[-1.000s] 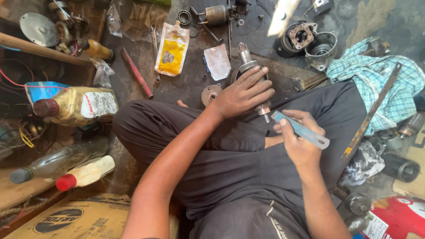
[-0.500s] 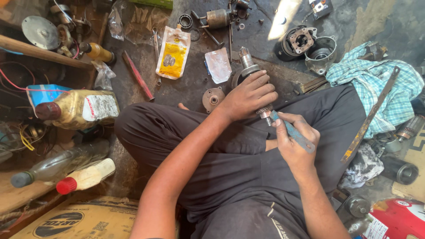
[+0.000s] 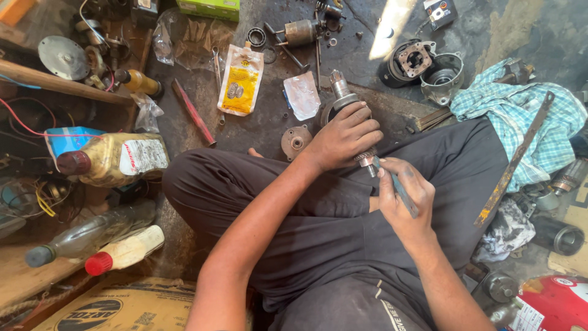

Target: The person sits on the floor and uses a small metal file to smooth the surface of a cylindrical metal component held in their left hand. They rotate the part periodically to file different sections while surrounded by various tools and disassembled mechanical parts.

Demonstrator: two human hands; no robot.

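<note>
At centre frame, the motor armature [image 3: 343,101] is gripped by the left hand [image 3: 343,138], while a thin tool [image 3: 398,187] is pinched in the right hand [image 3: 407,205]; the shaft end should be kept steadied and worked lightly.

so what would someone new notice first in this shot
At centre, the left hand grips a grimy motor armature over the lap, while the right hand holds a thin blue tool at its lower end. A yellow oil bottle lies at left, a checked cloth at right.
</note>
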